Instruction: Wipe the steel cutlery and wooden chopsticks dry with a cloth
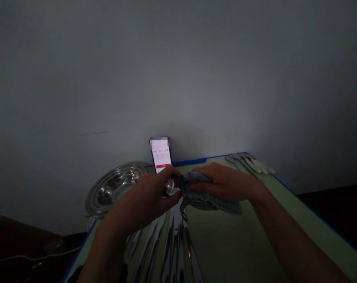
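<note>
My left hand [155,192] is closed on a shiny metal utensil [168,187]; most of it is hidden, so its exact kind cannot be made out. Beside it, my right hand [222,181] grips a checked blue-grey cloth [208,198], which hangs down below the fingers. The cloth meets the utensil between the two hands. Directly beneath them, several pieces of metal cutlery [174,251] lie side by side on the green tabletop [234,251].
Shiny metal bowls [119,184] stand at the table's back left. A phone [161,155] with a lit timer leans against the grey wall [178,78]. More utensils [240,159], some whitish, lie at the back right. A white cable [34,258] runs at lower left.
</note>
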A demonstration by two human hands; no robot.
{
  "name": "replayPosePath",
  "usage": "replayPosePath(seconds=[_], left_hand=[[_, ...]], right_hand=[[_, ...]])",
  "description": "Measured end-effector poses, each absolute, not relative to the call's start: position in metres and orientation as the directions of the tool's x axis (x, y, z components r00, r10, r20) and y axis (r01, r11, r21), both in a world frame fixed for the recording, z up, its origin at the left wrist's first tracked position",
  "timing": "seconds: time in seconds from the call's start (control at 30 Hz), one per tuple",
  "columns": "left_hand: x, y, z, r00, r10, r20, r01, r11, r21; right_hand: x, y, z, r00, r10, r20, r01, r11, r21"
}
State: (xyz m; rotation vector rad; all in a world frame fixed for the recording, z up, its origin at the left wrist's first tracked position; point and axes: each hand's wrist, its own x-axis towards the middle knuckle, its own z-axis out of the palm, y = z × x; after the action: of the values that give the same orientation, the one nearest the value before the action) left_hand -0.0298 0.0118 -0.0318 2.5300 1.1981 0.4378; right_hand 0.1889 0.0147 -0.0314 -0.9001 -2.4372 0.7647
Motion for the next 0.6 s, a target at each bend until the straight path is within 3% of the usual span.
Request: replayPosePath(seconds=[0.37,0.6], left_hand=[[-0.043,0.009,-0.02,0.583,0.789,0.192,0.72,-0.612,0.329],[-0.019,0.005,-0.03,0.609,0.774,0.174,0.679,-0.622,0.39]], right_hand=[[0.221,0.016,-0.029,-0.627,0.779,0.014,0.516,0.429,-0.742],[0.205,0.018,-0.032,-0.741,0.666,0.083,0.433,0.569,-0.699]])
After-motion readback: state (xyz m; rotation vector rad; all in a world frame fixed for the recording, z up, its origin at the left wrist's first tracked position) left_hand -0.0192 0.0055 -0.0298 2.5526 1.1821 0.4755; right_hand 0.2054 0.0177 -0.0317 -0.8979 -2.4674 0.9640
